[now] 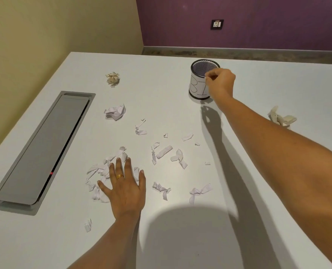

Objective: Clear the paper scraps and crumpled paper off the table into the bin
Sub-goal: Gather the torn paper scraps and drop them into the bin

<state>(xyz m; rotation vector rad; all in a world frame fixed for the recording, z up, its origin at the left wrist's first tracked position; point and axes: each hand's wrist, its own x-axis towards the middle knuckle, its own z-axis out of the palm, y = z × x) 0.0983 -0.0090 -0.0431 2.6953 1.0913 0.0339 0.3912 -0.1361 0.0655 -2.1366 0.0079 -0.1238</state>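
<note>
Bin (198, 88): far right on counter (45, 239); right hand (221, 83) at its rim, fingers (210, 74) pinched, on what cannot be told. Paper scraps (164, 151): near centre, left hand (125, 189) flat on them, fingers straight, likely gathering.

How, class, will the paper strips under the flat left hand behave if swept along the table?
Probably floppy and very light: the paper strips lie curled and twisted, so they may scatter rather than slide together. The left hand lies flat on them, which likely helps drag several at once. On the smooth table, flat ones may resist pinching.
</note>
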